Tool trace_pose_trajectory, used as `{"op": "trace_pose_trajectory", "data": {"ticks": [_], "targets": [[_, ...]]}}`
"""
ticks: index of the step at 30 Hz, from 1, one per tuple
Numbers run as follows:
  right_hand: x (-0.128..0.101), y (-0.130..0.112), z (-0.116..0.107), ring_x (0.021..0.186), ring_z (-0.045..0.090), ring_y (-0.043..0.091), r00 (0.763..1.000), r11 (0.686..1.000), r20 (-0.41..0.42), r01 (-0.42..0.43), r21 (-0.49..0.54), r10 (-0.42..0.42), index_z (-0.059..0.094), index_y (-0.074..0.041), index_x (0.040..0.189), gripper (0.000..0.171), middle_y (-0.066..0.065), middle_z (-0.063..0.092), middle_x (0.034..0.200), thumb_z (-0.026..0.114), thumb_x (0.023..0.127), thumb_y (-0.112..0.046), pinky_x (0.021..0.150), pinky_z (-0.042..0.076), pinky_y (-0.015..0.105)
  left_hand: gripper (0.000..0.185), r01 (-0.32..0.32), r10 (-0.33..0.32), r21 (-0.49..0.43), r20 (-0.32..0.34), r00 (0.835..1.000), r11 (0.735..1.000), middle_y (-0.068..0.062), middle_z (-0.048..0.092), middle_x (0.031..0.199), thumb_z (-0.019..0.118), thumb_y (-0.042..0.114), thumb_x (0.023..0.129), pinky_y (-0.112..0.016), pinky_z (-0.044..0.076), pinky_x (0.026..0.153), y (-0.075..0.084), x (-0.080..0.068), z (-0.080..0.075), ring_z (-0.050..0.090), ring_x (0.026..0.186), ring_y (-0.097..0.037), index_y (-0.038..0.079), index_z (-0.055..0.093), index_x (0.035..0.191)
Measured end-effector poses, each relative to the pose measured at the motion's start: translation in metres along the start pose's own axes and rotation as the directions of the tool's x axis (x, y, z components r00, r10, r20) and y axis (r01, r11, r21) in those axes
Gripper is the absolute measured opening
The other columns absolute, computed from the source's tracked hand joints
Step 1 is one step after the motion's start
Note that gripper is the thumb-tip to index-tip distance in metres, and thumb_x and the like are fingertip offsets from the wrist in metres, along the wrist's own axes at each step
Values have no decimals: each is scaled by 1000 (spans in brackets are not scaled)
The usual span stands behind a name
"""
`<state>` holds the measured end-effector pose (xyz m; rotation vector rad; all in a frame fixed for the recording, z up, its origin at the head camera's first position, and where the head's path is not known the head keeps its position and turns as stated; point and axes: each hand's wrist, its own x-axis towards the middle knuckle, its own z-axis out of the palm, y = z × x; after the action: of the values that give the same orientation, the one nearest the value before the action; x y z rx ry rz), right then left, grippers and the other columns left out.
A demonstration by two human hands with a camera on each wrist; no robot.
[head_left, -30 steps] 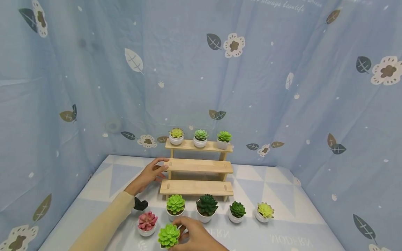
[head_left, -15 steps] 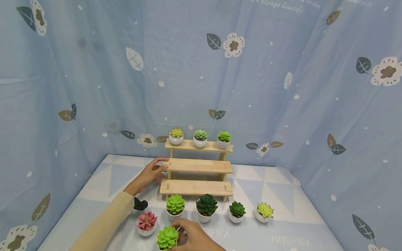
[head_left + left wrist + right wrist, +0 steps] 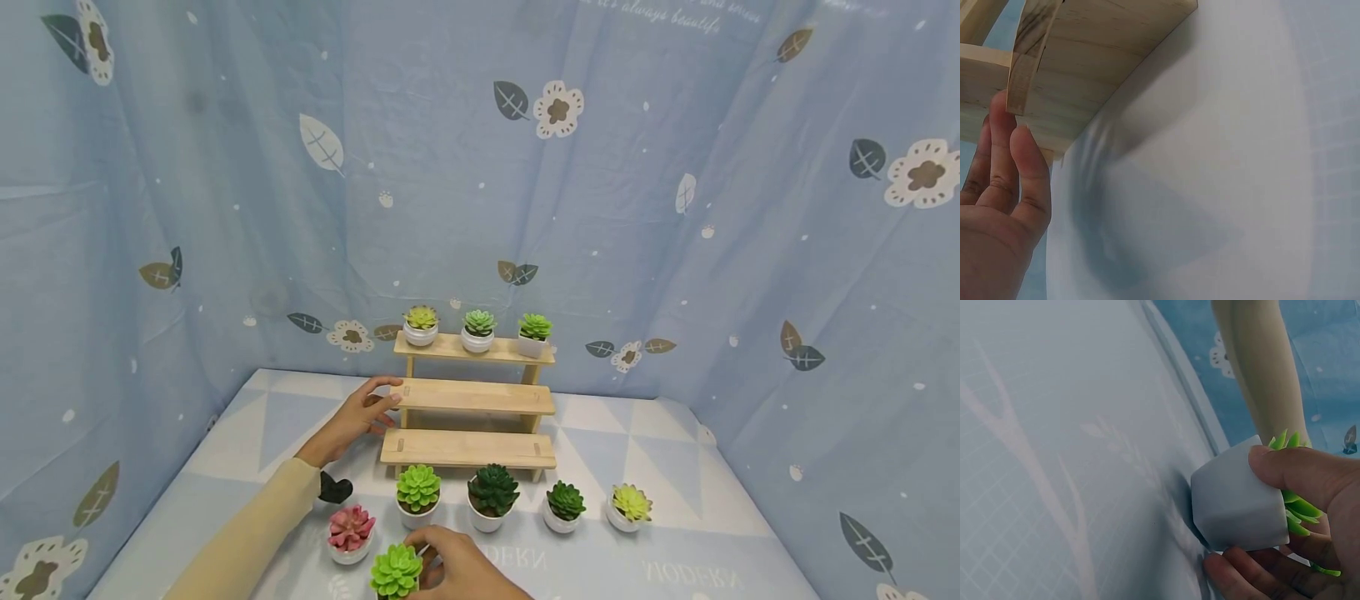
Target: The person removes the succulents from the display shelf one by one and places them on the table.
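Gripping small white pot of bright green succulent, near edge: right hand. Three-tier light wooden stand touched at left end by left hand, fingers relaxed.

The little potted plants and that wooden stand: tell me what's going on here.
A person is handling small potted succulents around a three-tier wooden stand. The right hand grips a bright green succulent by its white pot at the near edge of the table. The left hand rests its fingers against the stand's middle tier. Three pots sit on the top tier; five more stand on the table in front of the stand.
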<state>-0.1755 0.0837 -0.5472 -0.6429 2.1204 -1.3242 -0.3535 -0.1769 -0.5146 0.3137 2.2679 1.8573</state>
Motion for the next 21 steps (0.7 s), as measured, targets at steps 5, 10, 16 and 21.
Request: {"op": "trace_pose_trajectory", "data": {"ticks": [5, 10, 16, 21], "targets": [[-1, -3, 2, 87, 68, 7, 1000, 1000, -18, -2, 6, 2, 62, -17, 135, 51, -10, 64, 108, 83, 90, -28, 76, 57, 28, 54, 3, -3, -9, -2, 1000, 1000, -17, 56, 136, 65, 52, 99, -50, 55, 83, -1, 1, 0, 67, 96, -31, 33, 50, 147], [2, 3, 3, 88, 67, 5, 1000, 1000, -11, -2, -20, 1, 60, -20, 137, 53, -12, 64, 109, 83, 91, -33, 76, 57, 28, 51, 9, -9, -7, -8, 1000, 1000, -16, 57, 135, 66, 51, 99, -50, 55, 83, -1, 1, 0, 68, 95, -31, 34, 51, 146], [-4, -12, 5, 82, 67, 8, 998, 1000, -57, -20, 16, 20, 63, -18, 132, 49, -9, 64, 102, 85, 88, -25, 73, 56, 27, 50, 11, -11, -9, -8, 1000, 1000, -16, 57, 136, 65, 50, 100, -51, 55, 84, 0, 0, 0, 67, 96, -31, 35, 51, 146], [-6, -16, 7, 82, 67, 8, 995, 999, -87, -37, 35, 40, 63, -18, 132, 49, -9, 64, 101, 85, 88, -22, 73, 56, 27, 51, 7, -7, -13, -5, 1000, 1000, -17, 56, 136, 66, 50, 100, -52, 55, 84, 0, 0, -1, 67, 96, -31, 34, 51, 146]]}}
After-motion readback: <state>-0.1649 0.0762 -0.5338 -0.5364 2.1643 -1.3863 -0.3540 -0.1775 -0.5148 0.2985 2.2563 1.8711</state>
